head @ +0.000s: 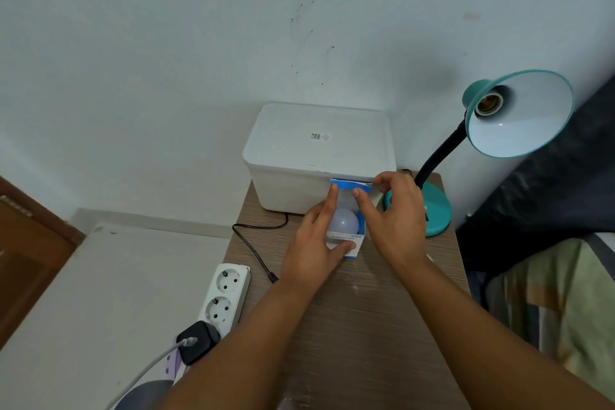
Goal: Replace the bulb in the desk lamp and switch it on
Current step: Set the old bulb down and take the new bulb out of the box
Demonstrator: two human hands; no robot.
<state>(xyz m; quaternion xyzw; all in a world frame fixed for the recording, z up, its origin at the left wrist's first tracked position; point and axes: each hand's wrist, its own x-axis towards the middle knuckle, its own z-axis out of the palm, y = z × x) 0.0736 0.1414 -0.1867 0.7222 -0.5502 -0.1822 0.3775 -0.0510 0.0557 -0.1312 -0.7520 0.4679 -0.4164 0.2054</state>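
Note:
A white bulb (344, 222) sits in a small blue-and-white carton (352, 251) on the wooden table (366, 309). My left hand (312, 249) grips the carton's left side, its index finger on the raised blue flap (351, 183). My right hand (396, 216) pinches that flap from the right, with the thumb at its corner. The teal desk lamp (519, 113) stands at the table's back right on a round teal base (436, 209). Its shade tilts toward me and its socket (486, 105) holds no bulb.
A white lidded box (319, 149) stands against the wall behind the carton. A black cable (253, 246) ends loose on the table's left side. A white power strip (226, 296) with a black adapter (196, 341) lies at the left edge. Dark bedding (549, 209) is on the right.

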